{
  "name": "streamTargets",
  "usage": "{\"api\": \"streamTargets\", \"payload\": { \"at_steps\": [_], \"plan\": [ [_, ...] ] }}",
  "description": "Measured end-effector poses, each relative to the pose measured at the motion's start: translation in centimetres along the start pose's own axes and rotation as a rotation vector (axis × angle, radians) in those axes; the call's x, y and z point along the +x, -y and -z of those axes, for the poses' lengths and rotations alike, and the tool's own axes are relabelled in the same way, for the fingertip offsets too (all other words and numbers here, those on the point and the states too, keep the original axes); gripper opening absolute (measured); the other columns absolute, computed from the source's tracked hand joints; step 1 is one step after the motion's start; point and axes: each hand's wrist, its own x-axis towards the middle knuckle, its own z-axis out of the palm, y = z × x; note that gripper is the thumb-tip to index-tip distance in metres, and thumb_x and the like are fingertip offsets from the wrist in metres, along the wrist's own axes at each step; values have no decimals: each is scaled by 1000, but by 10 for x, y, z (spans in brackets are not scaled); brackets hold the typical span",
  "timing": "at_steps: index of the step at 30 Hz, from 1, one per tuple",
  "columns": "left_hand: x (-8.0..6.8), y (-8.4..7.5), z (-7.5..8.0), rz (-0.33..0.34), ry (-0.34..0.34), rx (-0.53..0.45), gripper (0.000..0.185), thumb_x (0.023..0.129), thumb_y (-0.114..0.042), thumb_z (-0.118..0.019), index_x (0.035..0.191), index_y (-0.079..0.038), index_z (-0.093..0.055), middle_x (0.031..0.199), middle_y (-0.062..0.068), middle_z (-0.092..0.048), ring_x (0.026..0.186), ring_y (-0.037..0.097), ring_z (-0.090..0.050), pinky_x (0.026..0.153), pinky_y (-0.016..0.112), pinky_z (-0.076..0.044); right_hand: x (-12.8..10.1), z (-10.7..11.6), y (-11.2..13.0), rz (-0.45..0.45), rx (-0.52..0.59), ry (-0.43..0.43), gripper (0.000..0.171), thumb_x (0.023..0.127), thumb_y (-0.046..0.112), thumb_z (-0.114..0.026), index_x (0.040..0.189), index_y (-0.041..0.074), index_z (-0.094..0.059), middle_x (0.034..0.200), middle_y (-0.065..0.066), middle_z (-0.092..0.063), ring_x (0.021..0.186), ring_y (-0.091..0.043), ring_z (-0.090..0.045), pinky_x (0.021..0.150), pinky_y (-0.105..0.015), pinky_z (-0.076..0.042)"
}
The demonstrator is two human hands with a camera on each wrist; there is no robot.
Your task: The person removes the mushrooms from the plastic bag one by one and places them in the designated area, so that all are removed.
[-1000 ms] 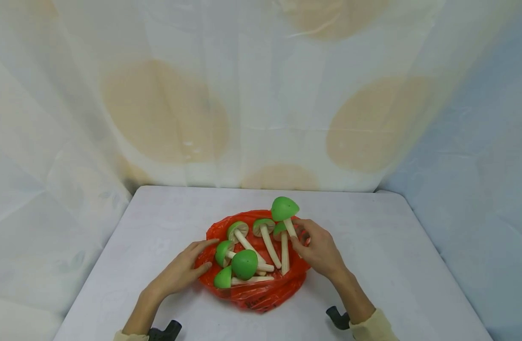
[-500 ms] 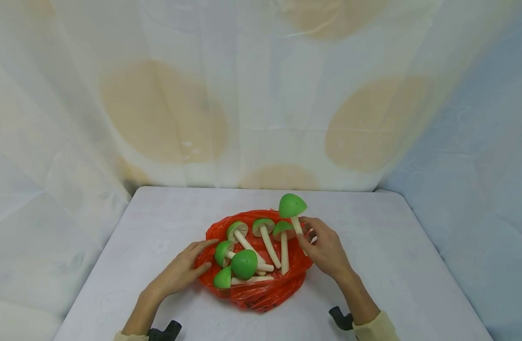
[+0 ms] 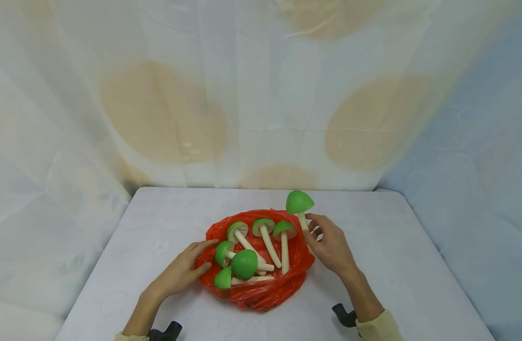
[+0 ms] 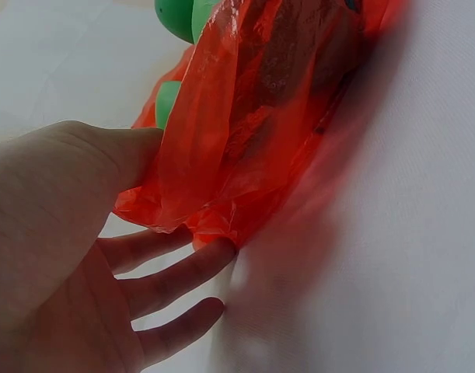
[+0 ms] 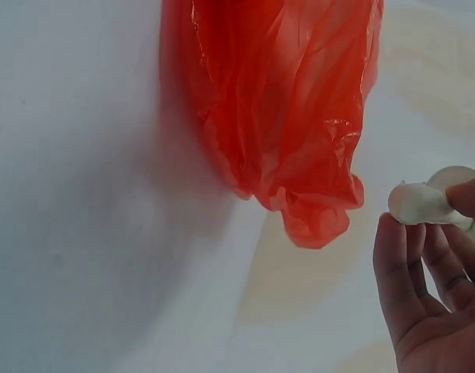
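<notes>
A red plastic bag [image 3: 261, 291] lies open on the white table [image 3: 393, 255] with several green-capped toy mushrooms [image 3: 244, 264] on it. My right hand [image 3: 331, 244] pinches the pale stem of one green mushroom [image 3: 300, 202] and holds it upright just past the bag's right edge. The stem's end [image 5: 417, 203] shows between my fingertips in the right wrist view, beside the bag [image 5: 288, 116]. My left hand [image 3: 181, 270] rests flat on the table with straight fingers touching the bag's left edge [image 4: 214, 210].
A pale draped cloth with tan patches [image 3: 167, 113] hangs behind and around the table. Bare tabletop lies to the right of the bag and along the far edge. Dark wrist-mount parts [image 3: 343, 316] show near both forearms.
My right hand has carried the held mushroom up and to the right, from over the bag to beyond its right edge. The left hand has stayed still.
</notes>
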Motion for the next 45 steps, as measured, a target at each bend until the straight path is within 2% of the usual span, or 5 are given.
{"api": "streamTargets", "payload": {
  "at_steps": [11, 25, 36, 45],
  "plan": [
    [0, -2, 0, -9, -11, 22, 60, 97, -23, -69, 149, -39, -44, 144, 0, -51, 134, 28, -49, 106, 58, -44, 1, 7, -14, -62, 14, 7, 39, 93, 18, -69, 130, 10, -61, 97, -1, -63, 82, -17, -62, 63, -23, -55],
    [0, 0, -1, 3, -7, 22, 60, 97, -23, -69, 149, -39, -44, 145, 1, -50, 135, 29, -48, 107, 59, -43, -2, 6, -37, -196, 21, 44, 40, 94, 20, -70, 131, 11, -60, 98, -4, -62, 87, -23, -63, 59, -27, -56],
    [0, 0, 0, -3, -9, 23, 59, 97, -23, -69, 149, -37, -45, 145, 2, -50, 135, 30, -48, 107, 59, -42, 0, 9, -55, -283, 19, 175, 41, 96, 20, -68, 134, 9, -57, 101, -8, -62, 91, -25, -64, 61, -28, -58],
    [0, 0, 0, -8, -9, 18, 58, 97, -23, -69, 149, -34, -46, 145, 2, -50, 135, 30, -48, 107, 59, -43, 1, 12, -71, -353, 64, 243, 43, 96, 17, -67, 136, 6, -56, 102, -11, -63, 84, -22, -65, 61, -30, -58]
  ]
}}
